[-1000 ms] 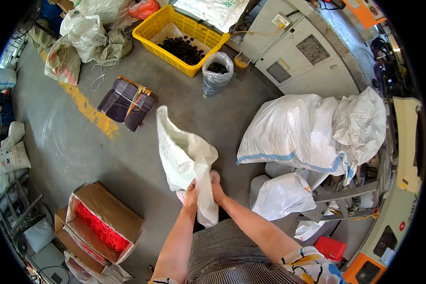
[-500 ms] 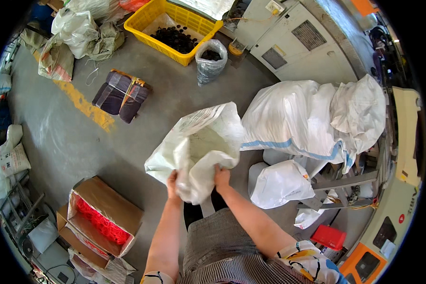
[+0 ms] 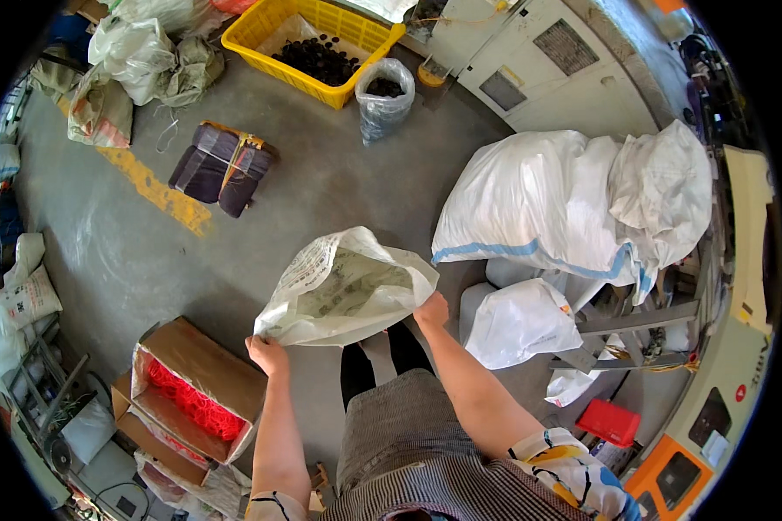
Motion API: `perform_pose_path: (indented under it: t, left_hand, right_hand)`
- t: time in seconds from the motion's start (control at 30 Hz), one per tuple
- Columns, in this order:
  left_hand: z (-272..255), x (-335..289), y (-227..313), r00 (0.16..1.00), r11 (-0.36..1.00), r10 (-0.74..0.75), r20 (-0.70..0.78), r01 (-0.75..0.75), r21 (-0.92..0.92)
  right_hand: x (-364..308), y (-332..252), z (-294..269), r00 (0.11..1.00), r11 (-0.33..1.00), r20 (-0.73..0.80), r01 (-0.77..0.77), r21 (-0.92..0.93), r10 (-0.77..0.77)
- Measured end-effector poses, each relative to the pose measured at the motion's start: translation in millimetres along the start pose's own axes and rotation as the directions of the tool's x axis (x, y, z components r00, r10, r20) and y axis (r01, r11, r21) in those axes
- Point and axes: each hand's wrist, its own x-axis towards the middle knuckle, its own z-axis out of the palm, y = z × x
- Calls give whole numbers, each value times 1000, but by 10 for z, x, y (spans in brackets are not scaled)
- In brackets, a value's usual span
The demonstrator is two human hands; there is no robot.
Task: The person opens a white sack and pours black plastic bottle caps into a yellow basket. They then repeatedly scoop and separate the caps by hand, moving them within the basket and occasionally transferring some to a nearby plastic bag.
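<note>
Head view: the white printed sack (image 3: 343, 291) is held in front of the person's black-clad legs (image 3: 356, 373), above the grey floor (image 3: 330, 187), its mouth spread wide. The left hand (image 3: 268, 354) grips its left corner; the right hand (image 3: 432, 310) grips its right edge. Half a second ago the hands were closer together with the near side bunched between them; now they are well apart, that side drawn nearly taut.

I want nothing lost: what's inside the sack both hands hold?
The white sack shows only its pale inner surface with greyish marks; its deeper interior is hidden behind the near side.
</note>
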Motion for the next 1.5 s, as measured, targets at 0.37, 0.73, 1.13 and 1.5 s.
perform_pose_path:
  t: [0.37, 0.73, 1.13, 1.5]
  left_hand:
    - [-55, 24, -232, 953, 988, 138, 270, -153, 34]
    - [-160, -315, -249, 882, 985, 159, 444, -170, -13]
    - [-346, -319, -584, 766, 981, -9, 643, -118, 155]
    - [-130, 730, 426, 464, 987, 124, 877, -150, -60]
  right_hand:
    - [114, -298, -56, 446, 276, 281, 830, -485, -850]
    - [180, -947, 320, 708, 597, 513, 697, -397, -485]
    - [848, -459, 1001, 586, 428, 168, 731, -531, -793]
    - [649, -298, 817, 408, 327, 115, 845, -423, -906]
